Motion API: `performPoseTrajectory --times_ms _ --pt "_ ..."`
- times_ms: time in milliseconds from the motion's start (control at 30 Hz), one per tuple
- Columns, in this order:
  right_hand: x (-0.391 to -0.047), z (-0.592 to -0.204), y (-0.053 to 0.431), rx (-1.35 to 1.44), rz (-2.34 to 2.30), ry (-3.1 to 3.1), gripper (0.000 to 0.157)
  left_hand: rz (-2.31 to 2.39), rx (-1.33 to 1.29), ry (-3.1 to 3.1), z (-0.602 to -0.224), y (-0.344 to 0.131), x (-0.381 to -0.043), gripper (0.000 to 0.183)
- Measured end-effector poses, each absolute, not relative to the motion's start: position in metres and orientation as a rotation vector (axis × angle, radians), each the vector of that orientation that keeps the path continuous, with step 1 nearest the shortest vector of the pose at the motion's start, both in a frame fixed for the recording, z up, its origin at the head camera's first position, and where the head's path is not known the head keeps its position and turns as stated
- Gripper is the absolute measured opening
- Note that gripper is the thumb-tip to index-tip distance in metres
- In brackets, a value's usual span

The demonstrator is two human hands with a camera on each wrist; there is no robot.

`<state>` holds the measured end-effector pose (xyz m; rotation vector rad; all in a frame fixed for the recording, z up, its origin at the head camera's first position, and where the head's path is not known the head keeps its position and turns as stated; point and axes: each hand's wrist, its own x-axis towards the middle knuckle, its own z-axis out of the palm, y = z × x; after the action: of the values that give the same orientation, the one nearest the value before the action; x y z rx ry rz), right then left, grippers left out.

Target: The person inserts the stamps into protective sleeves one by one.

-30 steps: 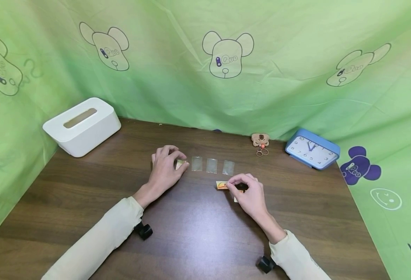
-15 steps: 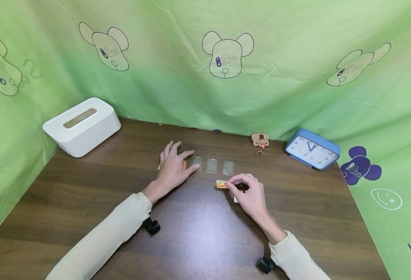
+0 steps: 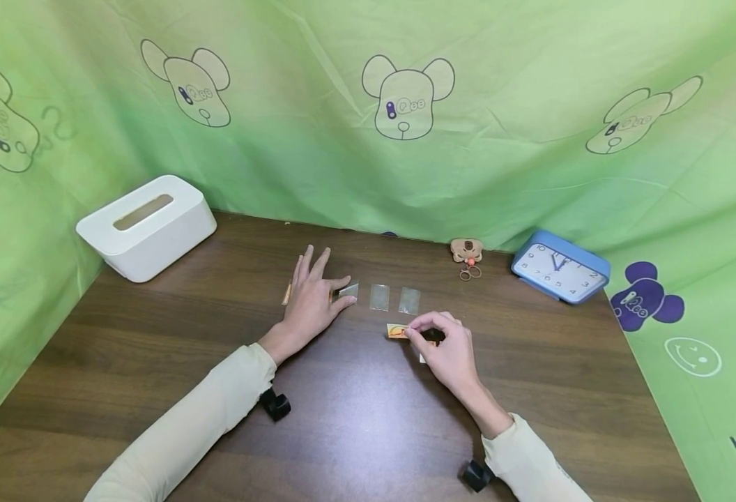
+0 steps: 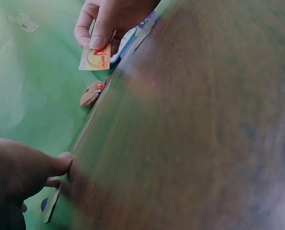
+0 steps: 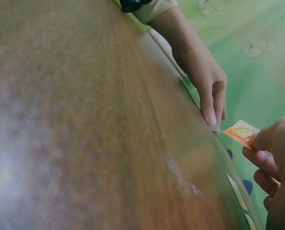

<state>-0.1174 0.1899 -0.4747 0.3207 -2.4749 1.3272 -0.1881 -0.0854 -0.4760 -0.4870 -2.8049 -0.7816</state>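
Observation:
My left hand (image 3: 308,300) pinches a small clear plastic sleeve (image 3: 349,291) between thumb and forefinger, and the sleeve sits tilted. The other fingers of that hand stretch forward. Partly hidden beneath it, an orange-edged card (image 3: 287,293) shows at its left side. Between thumb and fingertips my right hand (image 3: 449,347) holds a small yellow and orange card (image 3: 396,331) above the table; its print shows in the left wrist view as well (image 4: 95,57). Part of another card (image 3: 424,357) peeks out below the right hand.
Two more clear sleeves, a middle one (image 3: 379,297) and a right one (image 3: 409,300), lie in a row. Farther back are a bear-shaped keychain (image 3: 466,250), a blue clock (image 3: 559,267) and a white tissue box (image 3: 148,229). Green printed cloth (image 3: 318,160) hangs behind the table.
My left hand has moved right from the cards to the leftmost sleeve, its fingers spreading, and has pinched and tilted that sleeve. The right hand keeps its card in place.

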Motion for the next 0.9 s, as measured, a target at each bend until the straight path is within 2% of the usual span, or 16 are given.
performPoseTrajectory --times_ms 500,900 --pt "-0.117 -0.475 0.190 0.324 1.321 -2.460 0.020 -1.091 -0.530 -2.590 -0.471 -0.083 -0.176 0.027" --pt "-0.117 -0.475 0.190 0.320 1.335 -2.451 0.020 -1.388 -0.553 -2.536 -0.455 -0.088 -0.153 0.029"
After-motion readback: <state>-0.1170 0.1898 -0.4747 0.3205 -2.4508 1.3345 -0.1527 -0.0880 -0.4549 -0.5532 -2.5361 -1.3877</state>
